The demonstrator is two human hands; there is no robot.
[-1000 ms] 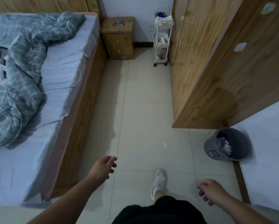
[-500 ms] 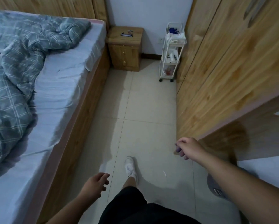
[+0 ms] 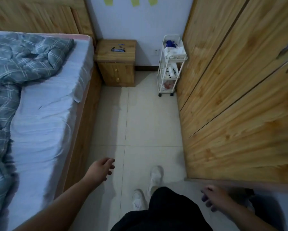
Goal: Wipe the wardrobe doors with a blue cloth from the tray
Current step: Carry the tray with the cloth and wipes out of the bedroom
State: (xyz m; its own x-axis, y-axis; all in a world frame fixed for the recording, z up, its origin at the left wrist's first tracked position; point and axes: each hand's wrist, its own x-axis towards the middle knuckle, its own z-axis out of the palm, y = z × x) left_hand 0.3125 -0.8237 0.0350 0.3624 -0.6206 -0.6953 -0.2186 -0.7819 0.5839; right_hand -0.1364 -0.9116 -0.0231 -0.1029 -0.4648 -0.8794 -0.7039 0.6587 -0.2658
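I stand on the pale tiled floor (image 3: 140, 117) between the bed (image 3: 45, 117) on my left and the wardrobe doors (image 3: 223, 90) on my right. Both my hands are low in front of me, well apart, and neither holds anything. My left hand (image 3: 100, 170) hangs over the floor just beside the wooden bed frame, palm down, its fingers loosely curled. My right hand (image 3: 215, 199) is near the bottom corner of the closest wardrobe door. It is blurred, but its fingers look relaxed and a little spread, with nothing in them.

The blue cloth (image 3: 169, 42) lies bunched in the top tray (image 3: 175, 56) of a white rolling cart (image 3: 160, 77), beside some white things I cannot make out. The cart stands at the far end of the room against the wall (image 3: 140, 22), just beside the far wardrobe door and well away from both hands. Its lower shelves hold more small items, too small to tell.

To the left of the cart, a wooden nightstand (image 3: 116, 69) sits beside the head of the bed with a few pens (image 3: 118, 50) on top. A grey-blue checked blanket (image 3: 23, 57) is rumpled over the light sheet. Yellow-green notes (image 3: 134, 0) are stuck on the wall. Below me I see my white shoes (image 3: 155, 175) and black shorts (image 3: 166, 212).
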